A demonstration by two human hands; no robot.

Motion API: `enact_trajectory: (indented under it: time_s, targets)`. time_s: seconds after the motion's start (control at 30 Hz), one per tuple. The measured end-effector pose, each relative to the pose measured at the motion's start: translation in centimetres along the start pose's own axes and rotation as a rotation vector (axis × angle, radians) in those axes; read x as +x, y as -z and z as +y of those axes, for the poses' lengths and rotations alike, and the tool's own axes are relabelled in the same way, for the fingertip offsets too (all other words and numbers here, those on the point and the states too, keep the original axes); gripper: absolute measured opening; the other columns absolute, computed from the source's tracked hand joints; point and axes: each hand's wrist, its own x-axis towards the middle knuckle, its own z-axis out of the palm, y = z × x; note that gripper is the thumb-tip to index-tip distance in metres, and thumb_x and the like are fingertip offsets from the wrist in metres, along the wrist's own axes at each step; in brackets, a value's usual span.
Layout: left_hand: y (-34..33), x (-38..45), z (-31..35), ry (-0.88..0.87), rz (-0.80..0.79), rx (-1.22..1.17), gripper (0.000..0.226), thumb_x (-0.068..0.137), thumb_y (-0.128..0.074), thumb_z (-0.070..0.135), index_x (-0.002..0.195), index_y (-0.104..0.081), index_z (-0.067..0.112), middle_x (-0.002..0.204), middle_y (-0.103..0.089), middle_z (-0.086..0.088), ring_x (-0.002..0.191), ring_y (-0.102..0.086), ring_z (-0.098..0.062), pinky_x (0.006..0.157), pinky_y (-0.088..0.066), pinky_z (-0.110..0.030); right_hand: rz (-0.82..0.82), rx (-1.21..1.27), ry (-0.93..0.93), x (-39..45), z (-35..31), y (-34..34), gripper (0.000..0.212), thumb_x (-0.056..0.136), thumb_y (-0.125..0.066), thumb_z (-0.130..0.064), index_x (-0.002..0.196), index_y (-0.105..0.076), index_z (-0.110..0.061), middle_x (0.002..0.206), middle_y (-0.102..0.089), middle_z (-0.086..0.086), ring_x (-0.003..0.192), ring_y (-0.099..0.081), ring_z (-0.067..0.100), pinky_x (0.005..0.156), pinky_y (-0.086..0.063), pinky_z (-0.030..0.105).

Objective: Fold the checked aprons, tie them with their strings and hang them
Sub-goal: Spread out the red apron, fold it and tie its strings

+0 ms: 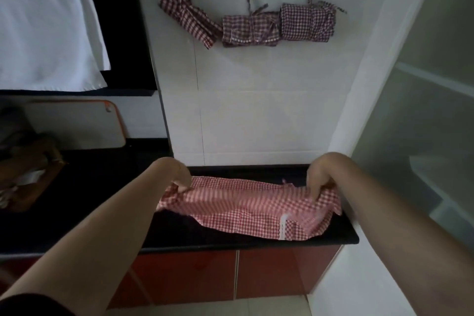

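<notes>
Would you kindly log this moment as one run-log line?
stage: folding | left hand: pinching checked apron | right hand: pinching apron | apron: on black counter | hung bundles: three

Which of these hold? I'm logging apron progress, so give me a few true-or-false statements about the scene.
1. Three folded aprons hang on the wall. True.
2. The apron on the counter is already tied. False: it lies in a long strip, untied.
3. Both hands grip that apron. True: left hand, right hand, one at each end.
4. The counter is white. False: it is black.
</notes>
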Motion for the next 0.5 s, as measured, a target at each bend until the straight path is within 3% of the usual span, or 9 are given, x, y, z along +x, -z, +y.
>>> enact_trajectory:
  time_s: [0.07,0.17,0.3,0.37,0.43,0.5]
  targets:
    - [-0.6,0.9,-0.5,0.014,-0.044,0.037,0.039,0.097,-0.045,0.021,0.13,-0.055,0.005,0.118,-0.055,-0.01,0.103,-0.056,-0.024,0.089,-0.046,-0.031,-0.073,-0.079,-0.033,1.6,-0.6,-0.5,0.068,0.077,-0.081,-0.042,0.135,-0.06,-0.015,0.134,-0.06,0.006,0.118,-0.059,0.029,0.103,-0.048,0.045]
    - [-1.9,3.8,-1.1,0.036,0.059,0.058,0.045,0.091,-0.046,0.035,0.126,-0.059,0.011,0.124,-0.061,-0.005,0.11,-0.059,-0.024,0.101,-0.047,-0.038,0.006,-0.124,-0.04,4.3,-1.7,-1.2,0.073,0.072,-0.081,-0.049,0.133,-0.06,-0.015,0.132,-0.06,0.004,0.115,-0.059,0.026,0.101,-0.049,0.042]
    - [-3.7,8.0,-0.9,0.03,0.278,0.05,0.026,0.094,-0.045,0.031,0.095,-0.066,0.015,0.09,-0.063,0.001,0.08,-0.06,-0.016,0.07,-0.048,-0.029,0.237,0.058,0.01,9.0,-2.1,-2.3,0.049,0.084,-0.068,-0.045,0.115,-0.068,-0.008,0.109,-0.064,0.004,0.098,-0.062,0.021,0.089,-0.051,0.029]
    - [-4.5,10.5,-0.6,0.022,0.361,0.051,0.029,0.097,-0.043,0.029,0.094,-0.066,0.013,0.084,-0.061,0.0,0.076,-0.059,-0.017,0.067,-0.048,-0.03,0.288,0.164,-0.034,11.8,-2.3,-2.8,0.055,0.09,-0.058,-0.046,0.128,-0.06,-0.007,0.127,-0.06,0.011,0.111,-0.059,0.027,0.102,-0.045,0.037]
    - [-5.2,13.6,-0.4,0.009,0.384,0.084,0.032,0.097,-0.04,0.027,0.097,-0.067,0.01,0.089,-0.063,-0.004,0.081,-0.06,-0.02,0.076,-0.05,-0.033,0.297,0.2,-0.115,14.8,-2.4,-3.1,0.055,0.097,-0.049,-0.04,0.143,-0.046,-0.009,0.147,-0.045,0.014,0.132,-0.045,0.031,0.117,-0.026,0.048]
    - [-5.6,17.2,-0.1,-0.007,0.409,0.117,0.032,0.097,-0.036,0.022,0.099,-0.066,0.008,0.094,-0.064,-0.007,0.086,-0.057,-0.023,0.083,-0.049,-0.036,0.365,0.165,-0.147,18.2,-2.6,-2.8,0.044,0.099,-0.042,-0.03,0.139,-0.049,-0.013,0.147,-0.047,0.01,0.135,-0.043,0.029,0.116,-0.018,0.051]
